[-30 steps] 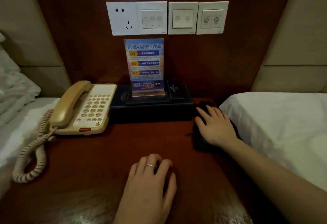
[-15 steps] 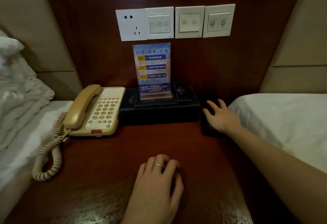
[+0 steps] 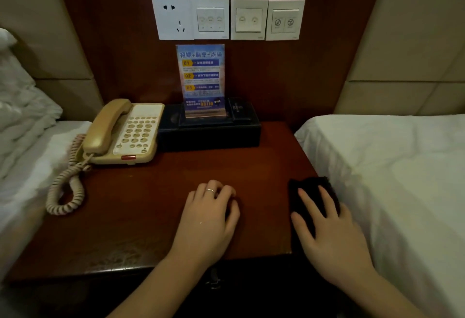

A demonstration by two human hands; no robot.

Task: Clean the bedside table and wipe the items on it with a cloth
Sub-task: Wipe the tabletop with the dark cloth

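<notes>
We see a right hand (image 3: 332, 232) lying flat with fingers spread on a dark cloth (image 3: 312, 192), pressing it onto the front right corner of a reddish wooden bedside table (image 3: 156, 192); the cloth shows beyond the fingertips. The left hand (image 3: 208, 219) rests mid-table with fingers curled under, holding nothing. At the back stand a beige telephone (image 3: 125, 131), left, and a dark box (image 3: 208, 134) bearing a blue sign card (image 3: 201, 78). White beds flank the table; wall switches (image 3: 229, 18) sit above
</notes>
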